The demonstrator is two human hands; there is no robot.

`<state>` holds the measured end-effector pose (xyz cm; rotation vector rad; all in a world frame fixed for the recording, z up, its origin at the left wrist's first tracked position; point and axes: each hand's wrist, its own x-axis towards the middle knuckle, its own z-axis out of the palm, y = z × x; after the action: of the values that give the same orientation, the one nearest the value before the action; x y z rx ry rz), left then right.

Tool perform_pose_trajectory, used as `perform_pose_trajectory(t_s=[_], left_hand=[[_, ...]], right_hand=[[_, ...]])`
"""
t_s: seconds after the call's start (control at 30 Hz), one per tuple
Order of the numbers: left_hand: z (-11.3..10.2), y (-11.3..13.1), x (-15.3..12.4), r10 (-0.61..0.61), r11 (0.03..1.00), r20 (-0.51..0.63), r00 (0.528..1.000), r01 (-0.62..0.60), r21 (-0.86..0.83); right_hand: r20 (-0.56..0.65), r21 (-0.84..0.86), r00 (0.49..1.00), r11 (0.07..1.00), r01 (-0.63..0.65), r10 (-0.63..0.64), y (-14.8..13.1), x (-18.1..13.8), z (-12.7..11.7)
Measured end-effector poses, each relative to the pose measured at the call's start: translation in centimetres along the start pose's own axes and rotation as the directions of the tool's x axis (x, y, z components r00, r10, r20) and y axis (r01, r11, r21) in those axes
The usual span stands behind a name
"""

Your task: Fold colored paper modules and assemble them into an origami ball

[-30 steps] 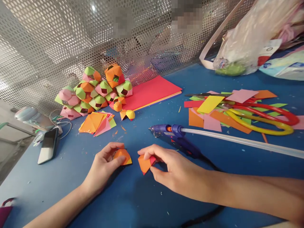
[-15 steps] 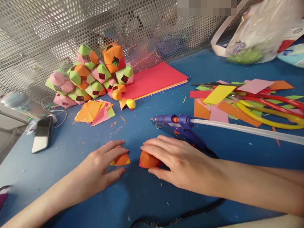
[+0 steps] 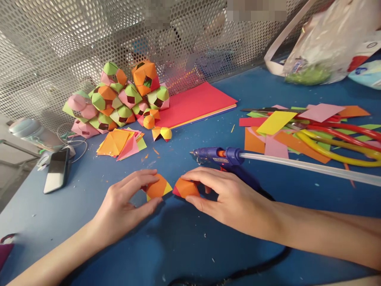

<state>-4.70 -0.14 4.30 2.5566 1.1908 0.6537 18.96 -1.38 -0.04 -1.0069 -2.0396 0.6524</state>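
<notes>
Folded orange papers (image 3: 157,188) (corners just about meeting) are pinched, one each, by the hands (image 3: 230,198).

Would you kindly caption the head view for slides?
Left hand and right hand holding folded paper pieces, glue gun beyond.

2 hands (image 3: 126,198) (image 3: 229,194) hide pts. of 2 orange pcs. (image 3: 157,187) (image 3: 186,188)

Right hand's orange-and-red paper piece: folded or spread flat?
Folded: the orange-and-red paper piece, held in the right hand, shows raised, angled faces meeting at creases.
</notes>
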Motion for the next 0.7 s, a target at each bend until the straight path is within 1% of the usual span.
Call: perform_pose_trajectory(t_s=[0.1, 0.2, 0.37, 0.53, 0.6, 0.7], left_hand=[[0.3, 0.1, -0.4, 0.074, 0.995, -0.088, 0.993, -0.067, 0.078], [0.6, 0.3, -0.8, 0.15, 0.978, -0.12, 0.981, -0.13, 0.163], [1.0, 0.7, -0.9, 0.233, 0.954, -0.131, 0.964, -0.201, 0.222], [1.4, 0.4, -1.5, 0.391, 0.872, -0.145, 0.909, -0.316, 0.374], [1.5, 0.2, -1.8, 0.421, 0.839, -0.138, 0.897, -0.326, 0.436], [1.7, 0.1, -1.9, 0.446, 0.816, -0.136, 0.884, -0.34, 0.468]], right_hand=[[0.017, 0.09, 0.997, 0.993, -0.08, 0.079, -0.1, 0.2, 0.0], [0.019, 0.146, 0.993, 0.982, -0.119, 0.117, -0.1, 0.2, 0.1], [-0.012, 0.157, 0.996, 0.984, -0.081, 0.084, -0.1, 0.2, 0.5], [-0.03, 0.165, 0.997, 0.984, -0.062, 0.068, -0.2, 0.3, 0.7], [-0.033, 0.161, 0.998, 0.986, -0.054, 0.06, -0.3, 0.3, 0.7], [-0.02, 0.166, 0.998, 0.985, -0.054, 0.058, -0.4, 0.2, 0.7]])
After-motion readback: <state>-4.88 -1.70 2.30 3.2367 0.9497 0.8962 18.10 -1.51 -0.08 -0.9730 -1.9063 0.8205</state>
